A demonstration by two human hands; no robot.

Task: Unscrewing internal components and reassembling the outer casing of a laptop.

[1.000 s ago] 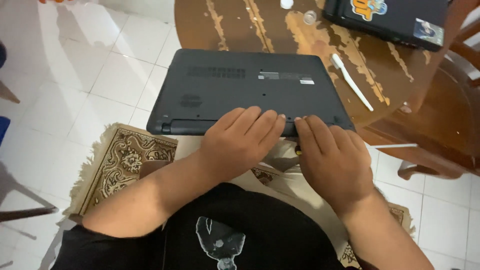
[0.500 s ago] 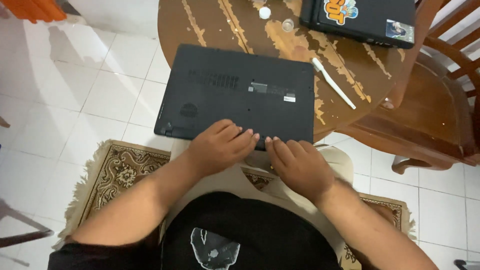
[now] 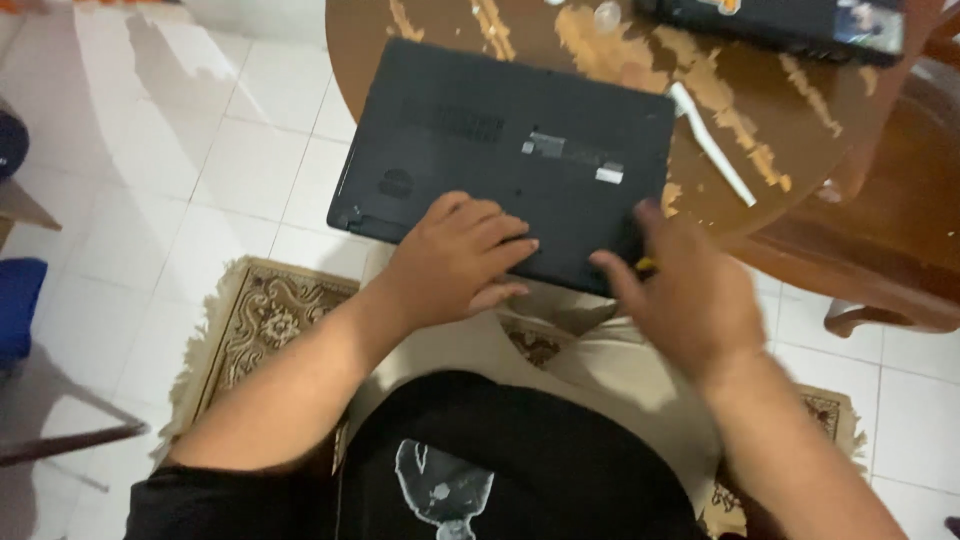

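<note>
Head view: the black laptop (image 3: 505, 155) lies underside up, overhanging the near edge of the round wooden table (image 3: 790, 150). My left hand (image 3: 455, 255) presses flat, fingers spread, on its near edge to steady it. My right hand (image 3: 685, 290), blurred, grips something yellow at its near right corner. No containers show.

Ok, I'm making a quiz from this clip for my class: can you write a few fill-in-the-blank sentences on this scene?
1. The left hand lies flat on the ____ underside of the laptop.
2. The laptop rests on a round ____ table.
3. A patterned ____ lies on the white tiled floor.

Missing words: black; wooden; rug
</note>
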